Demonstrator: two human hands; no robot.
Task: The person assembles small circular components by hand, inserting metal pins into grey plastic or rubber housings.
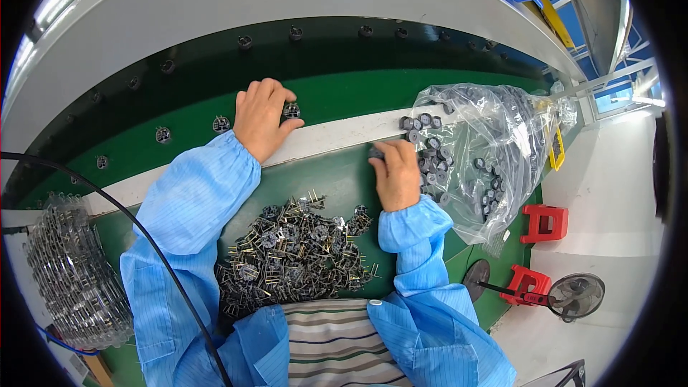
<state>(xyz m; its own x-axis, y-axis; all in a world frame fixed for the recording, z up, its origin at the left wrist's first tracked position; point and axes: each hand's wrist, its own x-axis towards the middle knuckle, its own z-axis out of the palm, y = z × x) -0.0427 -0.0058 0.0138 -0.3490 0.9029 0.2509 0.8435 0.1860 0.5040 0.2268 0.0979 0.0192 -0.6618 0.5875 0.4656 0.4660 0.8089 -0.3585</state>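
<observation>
My left hand (262,120) is over the green strip beyond the white ledge. Its thumb and forefinger close around a small round black part with metal pins (291,110). My right hand (398,173) is above the dark green worktop, its fingertips pinching a small black round cap (375,152). To the right of that hand, loose black caps (430,161) spill from a clear plastic bag (487,136). Nearer my body lies a heap of black pinned parts (297,254), their metal legs pointing every way.
Pinned parts (163,135) stand spaced along the green strip (344,93). A white ledge (330,129) divides it from the worktop. Stacked clear plastic trays (75,272) sit at left; a black cable (136,222) crosses my left sleeve. Red stools (545,223) and a fan (577,296) stand right.
</observation>
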